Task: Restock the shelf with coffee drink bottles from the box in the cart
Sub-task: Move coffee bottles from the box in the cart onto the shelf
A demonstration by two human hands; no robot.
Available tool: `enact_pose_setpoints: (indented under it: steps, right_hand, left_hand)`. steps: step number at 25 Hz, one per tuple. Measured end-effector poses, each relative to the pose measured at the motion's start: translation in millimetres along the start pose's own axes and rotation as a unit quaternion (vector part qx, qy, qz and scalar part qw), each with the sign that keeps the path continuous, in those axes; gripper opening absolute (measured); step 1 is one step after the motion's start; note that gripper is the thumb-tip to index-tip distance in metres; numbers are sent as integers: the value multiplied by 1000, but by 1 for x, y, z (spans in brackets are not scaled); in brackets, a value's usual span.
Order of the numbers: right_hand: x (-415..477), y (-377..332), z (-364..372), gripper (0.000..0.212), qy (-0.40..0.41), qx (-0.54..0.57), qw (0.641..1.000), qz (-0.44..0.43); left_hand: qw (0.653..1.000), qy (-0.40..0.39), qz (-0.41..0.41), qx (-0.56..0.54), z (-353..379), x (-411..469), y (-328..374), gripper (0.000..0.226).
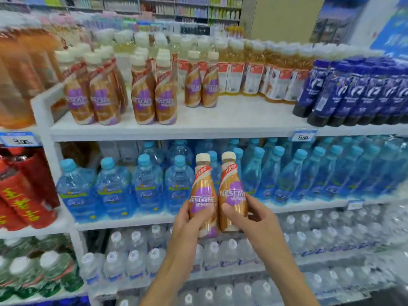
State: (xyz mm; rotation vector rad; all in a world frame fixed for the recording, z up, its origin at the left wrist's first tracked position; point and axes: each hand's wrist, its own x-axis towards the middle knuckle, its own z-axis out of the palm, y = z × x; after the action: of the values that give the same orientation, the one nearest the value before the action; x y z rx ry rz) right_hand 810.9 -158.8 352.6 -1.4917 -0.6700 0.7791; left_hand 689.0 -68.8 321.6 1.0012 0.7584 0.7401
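Note:
My left hand [189, 219] grips one gold-and-purple coffee drink bottle [201, 191] with a cream cap. Beside it, my right hand [247, 215] grips a second such bottle [230, 186]. Both bottles are upright, side by side and nearly touching, in front of the blue water shelf. Above them, the white top shelf [231, 120] holds several matching coffee bottles [143, 100] in pairs at its left and middle, with bare white surface in front on the right. The box and the cart are out of view.
Dark blue bottles [353, 96] fill the top shelf's right end and yellow tea bottles [254, 69] stand behind. Blue-capped water bottles [145, 184] fill the middle shelf, clear water bottles [220, 255] the lower ones. Red bottles [24, 195] stand at left.

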Motion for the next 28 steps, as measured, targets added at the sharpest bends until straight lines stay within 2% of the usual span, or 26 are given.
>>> enact_pose_setpoints:
  steps: [7, 11, 15, 21, 24, 28]
  right_hand:
    - [91, -58, -8, 40, 1, 36, 998, -60]
    - [152, -93, -6, 35, -35, 22, 993, -112]
    - [209, -116, 2, 31, -52, 6, 987, -154]
    - [275, -104, 10, 50, -62, -25, 987, -144]
    - [289, -98, 12, 50, -65, -13, 986, -152]
    - [298, -89, 17, 55, -69, -25, 981, -181]
  left_hand:
    - [992, -27, 94, 83, 28, 66, 75, 48]
    - [972, 3, 173, 156, 35, 119, 119, 32]
    - [952, 47, 221, 207, 46, 169, 145, 31]
    - [918, 118, 208, 315, 57, 222, 152, 46]
    - [906, 138, 224, 331, 58, 236, 152, 53]
    - [893, 158, 253, 338, 60, 242, 142, 50]
